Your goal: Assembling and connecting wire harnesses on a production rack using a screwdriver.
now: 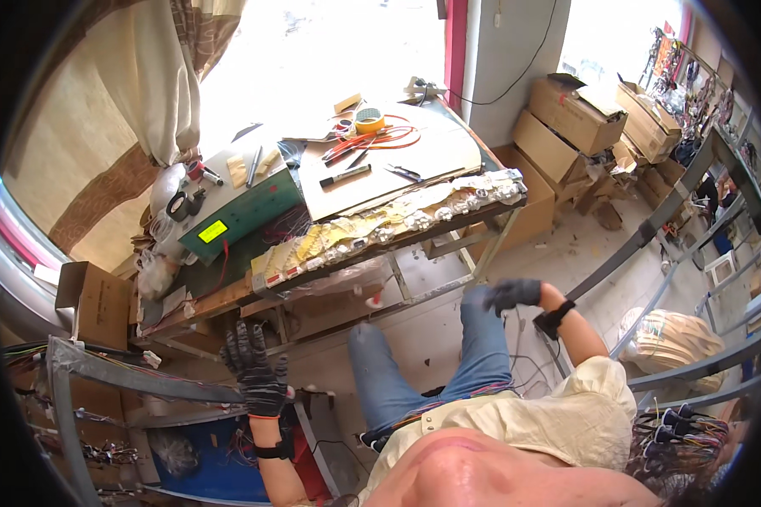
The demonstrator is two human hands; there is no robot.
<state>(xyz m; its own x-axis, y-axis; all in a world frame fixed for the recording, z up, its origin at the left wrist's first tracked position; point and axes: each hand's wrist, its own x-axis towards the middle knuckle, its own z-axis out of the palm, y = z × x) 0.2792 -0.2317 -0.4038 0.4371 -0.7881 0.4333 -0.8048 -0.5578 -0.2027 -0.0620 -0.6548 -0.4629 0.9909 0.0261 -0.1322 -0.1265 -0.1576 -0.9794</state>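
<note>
My left hand, in a dark grey striped glove, is raised beside the left metal rack, in front of the bench's near edge. Its fingers are spread and it holds nothing. Over my right knee is my right hand, also in a dark glove. Its fingertips are smeared, so their pose and anything in them are unclear. A bundle of thin coloured wires lies across my lap. Ahead of me, a row of white connectors with yellowish tape runs along the front of the workbench.
On the bench stand a green box with a lit display, a board, a marker, pliers, a tape roll and an orange cable. Metal racks flank me. Cardboard boxes are piled at back right.
</note>
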